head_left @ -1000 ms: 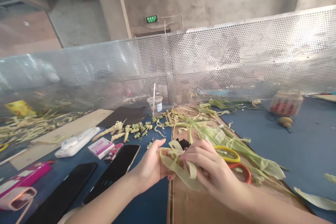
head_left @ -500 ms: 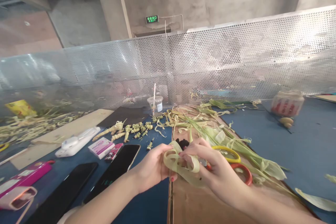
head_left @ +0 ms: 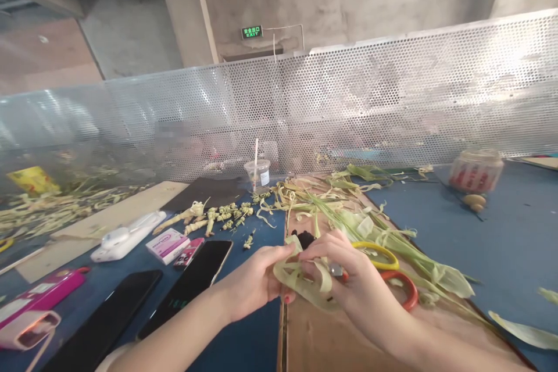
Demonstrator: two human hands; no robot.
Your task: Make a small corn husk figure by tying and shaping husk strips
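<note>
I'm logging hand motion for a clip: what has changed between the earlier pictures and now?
The left hand has shifted slightly right, its thumb moving in toward the right hand over the pale green, ribbon-like leaf strip. Nothing was visibly let go or newly taken hold of. The red-orange looped handle and the clear plastic cup with a straw stayed put.

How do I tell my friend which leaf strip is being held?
Find the brown board on the blue table. Near its left edge, the left hand and right hand meet at a pale green, looped leaf strip. The leaves beyond lie loose; only this one is held.
</note>
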